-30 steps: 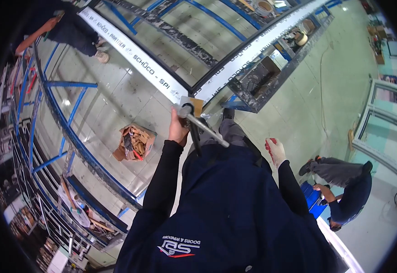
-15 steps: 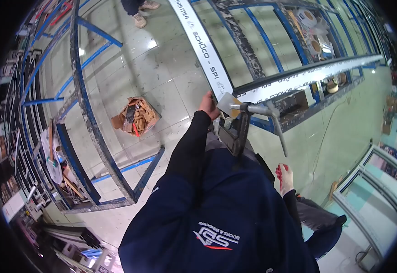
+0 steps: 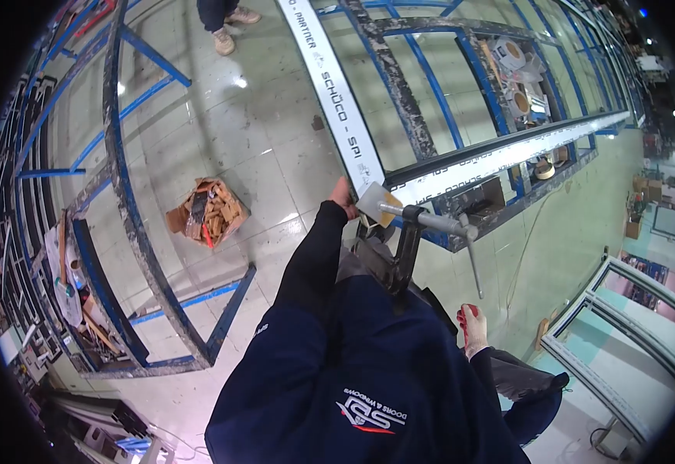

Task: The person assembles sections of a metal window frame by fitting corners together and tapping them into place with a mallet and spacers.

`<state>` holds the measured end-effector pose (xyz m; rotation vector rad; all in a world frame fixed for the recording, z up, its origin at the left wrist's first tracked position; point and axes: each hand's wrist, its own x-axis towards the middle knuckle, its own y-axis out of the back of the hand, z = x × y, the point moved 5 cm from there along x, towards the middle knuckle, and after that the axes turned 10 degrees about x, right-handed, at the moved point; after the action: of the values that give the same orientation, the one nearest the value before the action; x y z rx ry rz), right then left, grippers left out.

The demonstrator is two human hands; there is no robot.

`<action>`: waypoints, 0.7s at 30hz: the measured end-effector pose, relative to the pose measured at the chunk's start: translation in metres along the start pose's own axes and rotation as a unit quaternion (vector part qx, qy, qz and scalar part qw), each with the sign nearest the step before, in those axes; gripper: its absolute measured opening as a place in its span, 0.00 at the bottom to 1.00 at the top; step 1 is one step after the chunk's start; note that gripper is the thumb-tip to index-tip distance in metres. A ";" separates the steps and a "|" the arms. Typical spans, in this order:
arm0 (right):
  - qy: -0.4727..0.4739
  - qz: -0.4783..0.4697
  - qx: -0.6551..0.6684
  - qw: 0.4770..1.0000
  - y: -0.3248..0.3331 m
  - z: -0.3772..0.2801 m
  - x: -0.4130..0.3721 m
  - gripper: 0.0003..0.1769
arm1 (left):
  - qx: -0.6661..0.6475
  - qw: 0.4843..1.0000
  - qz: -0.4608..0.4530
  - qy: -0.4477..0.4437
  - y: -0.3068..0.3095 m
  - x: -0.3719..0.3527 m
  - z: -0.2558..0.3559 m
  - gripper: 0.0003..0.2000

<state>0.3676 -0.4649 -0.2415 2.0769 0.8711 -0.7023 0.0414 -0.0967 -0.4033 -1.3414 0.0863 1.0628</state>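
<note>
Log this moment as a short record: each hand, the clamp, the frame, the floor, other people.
left hand: at the frame's corner, fingers partly hidden
right hand: off the clamp, below its bar handle
clamp: at the corner, flat plate by its screw end
frame: white faces lettered SCHÜCO
floor: open carton holding wood pieces
other people: one lower right, partly hidden; another's shoes at top

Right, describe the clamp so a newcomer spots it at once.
Follow the big white-faced frame to its near corner, beside the left hand. The clamp is right there, with a black body and a silver screw. Unlike the long frame bars around it, it has a thin rod set crosswise at the screw's outer end.
</note>
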 end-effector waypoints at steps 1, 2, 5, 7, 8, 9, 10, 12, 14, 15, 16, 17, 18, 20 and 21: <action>0.012 -0.004 -0.003 1.000 -0.001 0.001 0.001 0.18 | -0.019 0.999 -0.043 -0.023 -0.007 0.001 0.003 0.29; 0.024 -0.007 -0.005 1.000 -0.006 -0.004 -0.002 0.18 | -0.038 0.995 -0.086 -0.045 -0.013 0.003 0.007 0.31; 0.020 0.001 0.018 1.000 -0.010 -0.007 -0.010 0.15 | -0.054 0.984 -0.162 -0.057 -0.005 0.018 0.015 0.35; 0.020 0.011 0.017 1.000 -0.006 0.004 -0.009 0.14 | -0.027 0.990 -0.095 -0.097 -0.012 0.012 0.029 0.34; 0.027 0.007 0.033 0.999 -0.003 0.012 -0.007 0.14 | -0.036 0.992 -0.082 -0.084 -0.020 0.005 0.037 0.32; 0.033 0.003 0.050 0.998 -0.001 0.021 -0.006 0.14 | -0.010 0.994 -0.065 -0.090 -0.031 -0.007 0.047 0.31; 0.040 -0.002 0.067 0.997 -0.001 0.027 -0.006 0.14 | 0.017 0.994 -0.049 -0.096 -0.038 -0.014 0.054 0.30; 0.005 0.011 0.070 0.997 -0.004 0.032 -0.015 0.14 | -0.011 0.992 -0.098 -0.084 -0.039 -0.014 0.063 0.32; -0.034 0.022 0.074 0.996 -0.008 0.031 -0.027 0.14 | -0.053 0.992 0.054 -0.102 -0.037 -0.032 0.079 0.40; -0.044 0.020 0.083 0.995 -0.011 0.029 -0.033 0.14 | -0.054 0.996 0.012 -0.070 -0.032 -0.034 0.084 0.43; -0.054 0.019 0.077 0.995 -0.013 0.035 -0.031 0.15 | -0.056 0.997 -0.028 -0.039 -0.028 -0.036 0.089 0.45; -0.063 0.018 0.072 0.995 -0.014 0.042 -0.028 0.15 | -0.061 0.997 -0.008 -0.039 -0.035 -0.042 0.092 0.44; -0.074 0.016 0.067 0.995 -0.016 0.049 -0.028 0.15 | -0.011 0.997 0.055 -0.059 -0.029 -0.040 0.093 0.44; -0.076 0.010 0.033 0.997 -0.016 0.063 -0.019 0.15 | 0.093 0.975 0.176 -0.101 -0.022 -0.036 0.092 0.45; -0.071 0.014 0.043 0.996 -0.018 0.059 -0.018 0.15 | 0.092 0.941 0.195 -0.262 -0.035 -0.038 0.101 0.33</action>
<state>0.3317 -0.5108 -0.2694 2.0830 0.7421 -0.8741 -0.0077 -0.0320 -0.3250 -0.8522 0.0527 1.6776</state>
